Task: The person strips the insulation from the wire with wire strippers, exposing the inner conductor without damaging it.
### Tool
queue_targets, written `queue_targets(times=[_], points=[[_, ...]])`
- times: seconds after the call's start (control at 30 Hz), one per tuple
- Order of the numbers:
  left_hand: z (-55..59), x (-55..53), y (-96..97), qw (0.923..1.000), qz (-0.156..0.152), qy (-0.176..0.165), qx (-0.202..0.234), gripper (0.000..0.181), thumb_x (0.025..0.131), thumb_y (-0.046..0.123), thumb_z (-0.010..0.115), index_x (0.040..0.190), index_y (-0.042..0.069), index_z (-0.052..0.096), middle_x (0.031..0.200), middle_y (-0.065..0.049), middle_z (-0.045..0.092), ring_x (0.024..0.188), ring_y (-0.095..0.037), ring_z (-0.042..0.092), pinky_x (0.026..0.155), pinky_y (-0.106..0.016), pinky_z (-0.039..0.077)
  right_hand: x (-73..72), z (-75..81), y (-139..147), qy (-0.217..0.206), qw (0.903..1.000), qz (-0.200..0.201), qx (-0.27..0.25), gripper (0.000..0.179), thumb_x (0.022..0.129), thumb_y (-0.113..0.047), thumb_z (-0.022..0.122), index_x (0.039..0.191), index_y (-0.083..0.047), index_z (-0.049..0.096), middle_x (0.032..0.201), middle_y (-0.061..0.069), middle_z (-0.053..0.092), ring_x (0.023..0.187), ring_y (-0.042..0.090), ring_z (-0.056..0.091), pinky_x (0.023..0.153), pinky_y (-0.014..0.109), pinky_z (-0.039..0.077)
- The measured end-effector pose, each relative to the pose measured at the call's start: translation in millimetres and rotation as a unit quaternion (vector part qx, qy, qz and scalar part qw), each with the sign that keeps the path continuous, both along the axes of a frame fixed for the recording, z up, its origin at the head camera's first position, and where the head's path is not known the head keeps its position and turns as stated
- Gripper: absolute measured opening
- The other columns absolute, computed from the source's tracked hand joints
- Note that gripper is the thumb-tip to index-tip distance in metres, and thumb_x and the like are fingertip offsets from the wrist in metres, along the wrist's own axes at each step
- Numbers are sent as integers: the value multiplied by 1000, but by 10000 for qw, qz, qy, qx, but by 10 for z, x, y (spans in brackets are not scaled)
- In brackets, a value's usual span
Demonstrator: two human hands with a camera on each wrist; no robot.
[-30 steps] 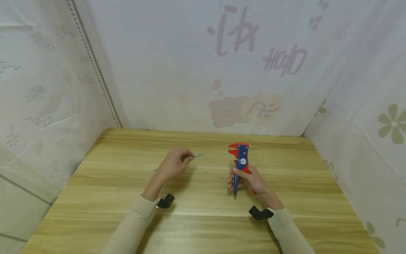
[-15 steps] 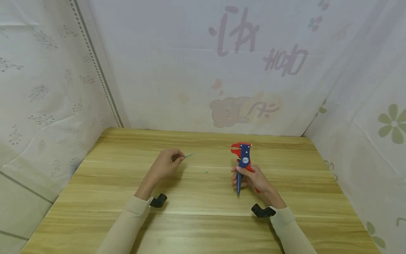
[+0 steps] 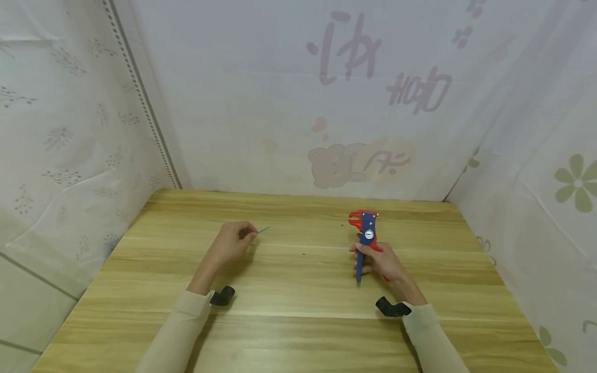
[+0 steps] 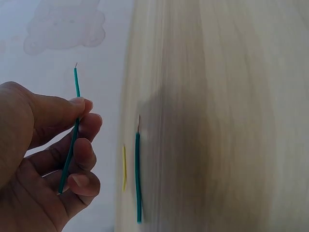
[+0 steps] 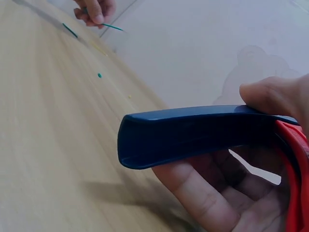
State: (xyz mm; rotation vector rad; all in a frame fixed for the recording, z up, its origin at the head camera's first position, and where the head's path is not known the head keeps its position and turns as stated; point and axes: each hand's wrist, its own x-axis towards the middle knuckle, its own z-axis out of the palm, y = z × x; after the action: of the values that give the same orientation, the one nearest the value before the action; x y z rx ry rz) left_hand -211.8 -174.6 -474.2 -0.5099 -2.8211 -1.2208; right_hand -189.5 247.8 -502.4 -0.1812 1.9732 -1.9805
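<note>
Between thumb and fingertips my left hand (image 3: pixel 231 244) pinches a short green wire (image 4: pixel 77 87), held above the table with a thin bare metal end showing at its tip. Below it in the left wrist view lie another green wire (image 4: pixel 138 179), also bare at one end, and a yellow wire (image 4: pixel 124 169). My right hand (image 3: pixel 386 261) holds a red and blue wire stripper (image 3: pixel 368 228) upright at the right, its jaws apart and facing left. Thumb and fingers are around the handles; the blue handle (image 5: pixel 193 135) fills much of the right wrist view.
A small green scrap (image 3: pixel 303 254) lies mid-table between the hands, and another green scrap (image 3: pixel 342 225) is left of the stripper's head. A tiny yellow bit (image 5: pixel 129 96) lies near the table's far edge. Patterned cloth walls (image 3: pixel 261 103) enclose the wooden table (image 3: pixel 298 331).
My left hand has moved left with the green wire. My right hand and the stripper have shifted slightly right. A second green scrap now shows beside the stripper's head.
</note>
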Motion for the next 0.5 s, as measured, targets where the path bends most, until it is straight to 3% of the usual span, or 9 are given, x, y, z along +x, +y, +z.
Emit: queue_targets(times=[0.23, 0.5], points=[[-41, -23, -143, 9996, 207, 10, -213, 17, 102, 11, 63, 108, -1, 72, 101, -14, 75, 92, -26, 69, 84, -46, 57, -26, -35, 114, 94, 9979, -427, 475, 53, 106, -32, 59, 125, 17, 61, 89, 12, 73, 77, 24, 76, 73, 47, 63], [-107, -40, -289, 9988, 389, -13, -282, 13, 101, 9, 64, 105, 0, 72, 99, -13, 74, 89, -25, 68, 82, -44, 57, -81, -54, 185, -48, 9878, -1090, 1107, 46, 103, -32, 64, 106, 13, 68, 80, 12, 78, 72, 23, 77, 69, 42, 64]])
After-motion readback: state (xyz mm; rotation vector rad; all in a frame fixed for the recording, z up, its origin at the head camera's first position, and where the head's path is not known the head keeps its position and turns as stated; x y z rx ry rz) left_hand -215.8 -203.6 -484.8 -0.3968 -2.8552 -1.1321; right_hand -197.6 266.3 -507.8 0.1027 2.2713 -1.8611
